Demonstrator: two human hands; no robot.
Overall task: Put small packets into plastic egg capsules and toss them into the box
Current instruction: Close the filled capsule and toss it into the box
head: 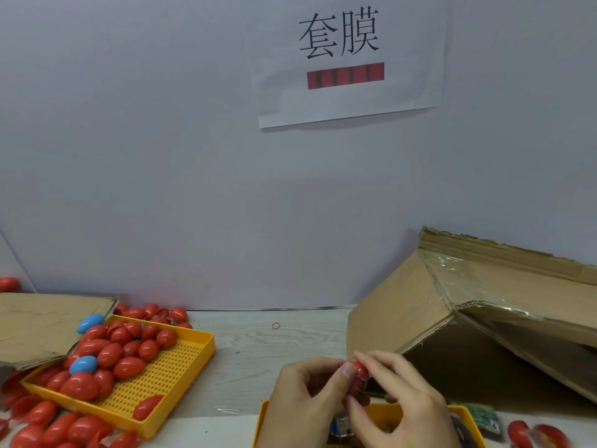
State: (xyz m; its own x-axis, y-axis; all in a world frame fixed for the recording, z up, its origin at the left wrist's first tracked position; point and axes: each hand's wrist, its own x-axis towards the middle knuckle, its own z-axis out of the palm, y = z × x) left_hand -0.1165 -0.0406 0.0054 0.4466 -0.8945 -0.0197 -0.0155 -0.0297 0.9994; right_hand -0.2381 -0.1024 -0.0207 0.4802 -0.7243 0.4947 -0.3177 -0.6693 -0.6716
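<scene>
From the head camera we see our left hand [310, 392] and right hand [400, 392] together, both pinching a red egg capsule [359, 378] above a yellow tray [263, 415], just beside the tilted cardboard box [452, 305]; a packet seems tucked inside, though blurred.

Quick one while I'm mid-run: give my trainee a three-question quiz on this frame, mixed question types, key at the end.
1. True or false: both the left hand and the right hand hold the red egg capsule.
2. Multiple choice: the big cardboard box lies A) left of the hands, B) right of and behind the hands, C) inside the yellow tray.
3. Fill in: besides red ones, the pile in the yellow tray includes capsules coloured ____.

Key: 1 true; 2 B; 3 blue.
</scene>
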